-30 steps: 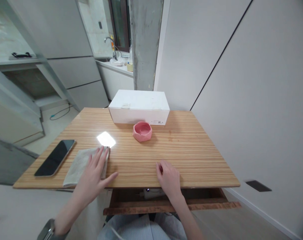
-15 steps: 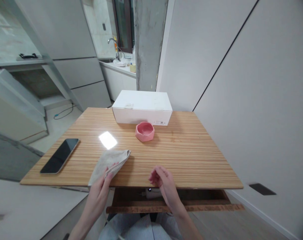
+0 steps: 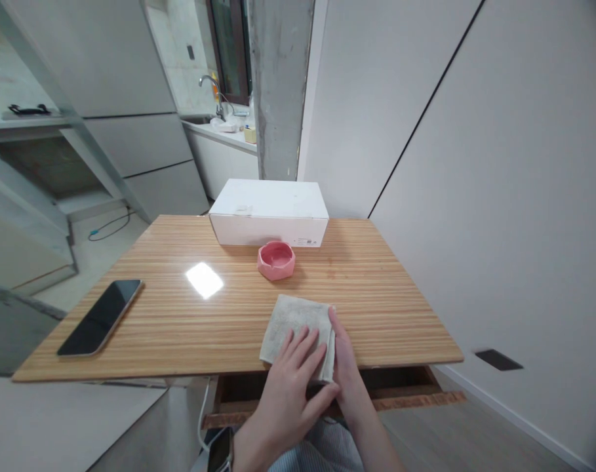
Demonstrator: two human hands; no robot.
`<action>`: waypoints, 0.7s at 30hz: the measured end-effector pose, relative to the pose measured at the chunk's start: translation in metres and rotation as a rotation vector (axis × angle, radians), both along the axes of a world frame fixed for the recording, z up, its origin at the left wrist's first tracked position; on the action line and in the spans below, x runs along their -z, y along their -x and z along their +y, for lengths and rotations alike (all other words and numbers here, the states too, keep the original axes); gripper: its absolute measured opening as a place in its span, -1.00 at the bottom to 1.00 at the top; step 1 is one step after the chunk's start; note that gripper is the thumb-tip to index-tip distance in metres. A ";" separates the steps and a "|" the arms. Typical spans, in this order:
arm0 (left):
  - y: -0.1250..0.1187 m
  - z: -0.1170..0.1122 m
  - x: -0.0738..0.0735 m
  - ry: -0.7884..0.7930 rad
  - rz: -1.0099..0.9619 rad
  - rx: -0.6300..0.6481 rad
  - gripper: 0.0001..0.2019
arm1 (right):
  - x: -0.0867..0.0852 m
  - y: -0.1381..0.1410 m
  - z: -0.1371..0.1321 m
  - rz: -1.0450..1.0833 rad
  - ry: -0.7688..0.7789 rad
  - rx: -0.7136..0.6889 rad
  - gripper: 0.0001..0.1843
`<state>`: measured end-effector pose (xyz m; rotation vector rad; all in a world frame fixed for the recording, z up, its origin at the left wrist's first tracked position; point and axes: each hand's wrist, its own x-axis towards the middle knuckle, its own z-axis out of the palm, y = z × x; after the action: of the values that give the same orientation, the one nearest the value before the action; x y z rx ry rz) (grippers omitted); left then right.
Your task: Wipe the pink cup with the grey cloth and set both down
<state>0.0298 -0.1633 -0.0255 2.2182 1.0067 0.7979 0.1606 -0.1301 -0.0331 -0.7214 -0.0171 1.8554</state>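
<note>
A folded grey cloth (image 3: pixel 298 320) spans the table's front edge, partly above the open drawer. My left hand (image 3: pixel 295 387) lies flat on top of it with fingers spread. At the cloth's right side, my right hand (image 3: pixel 345 357) grips the edge, thumb showing on top and the other fingers hidden underneath. Beyond the cloth stands a pink faceted ashtray (image 3: pixel 277 261), apart from both hands.
Behind the ashtray is a white box (image 3: pixel 271 213). A black phone (image 3: pixel 101 318) lies at the left of the wooden table (image 3: pixel 391 308). Below the front edge, the drawer (image 3: pixel 416 396) is pulled out. A white wall rises on the right.
The cloth has moved right from the table's left front. My right hand, empty before, now grips its edge, and my left hand has turned flat onto it. The view has shifted slightly.
</note>
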 end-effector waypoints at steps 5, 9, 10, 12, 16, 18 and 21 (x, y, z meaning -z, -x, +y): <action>0.021 0.079 -0.020 -0.069 -0.226 -0.334 -0.49 | 0.005 -0.010 0.001 -0.049 0.113 0.059 -0.65; 0.034 0.161 -0.007 -0.059 -0.256 -0.492 0.00 | 0.009 -0.011 0.004 -0.091 0.154 0.125 -0.64; 0.035 0.175 0.000 -0.019 -0.262 -0.486 0.08 | 0.009 -0.011 0.004 -0.091 0.153 0.126 -0.64; 0.034 0.194 0.014 0.033 -0.291 -0.457 0.16 | 0.009 -0.012 0.005 -0.084 0.149 0.121 -0.63; 0.029 0.201 0.027 0.034 -0.337 -0.490 0.04 | 0.008 -0.012 0.006 -0.084 0.171 0.127 -0.62; 0.027 0.195 0.021 0.003 -0.362 -0.511 -0.06 | 0.007 -0.012 0.007 -0.080 0.178 0.139 -0.62; 0.027 0.181 0.004 -0.062 -0.436 -0.461 -0.13 | 0.007 -0.013 0.009 -0.077 0.159 0.183 -0.64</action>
<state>0.0024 0.0181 -0.0296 1.7539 1.2880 1.4564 0.1736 -0.1212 -0.0402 -0.8753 0.1431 1.6665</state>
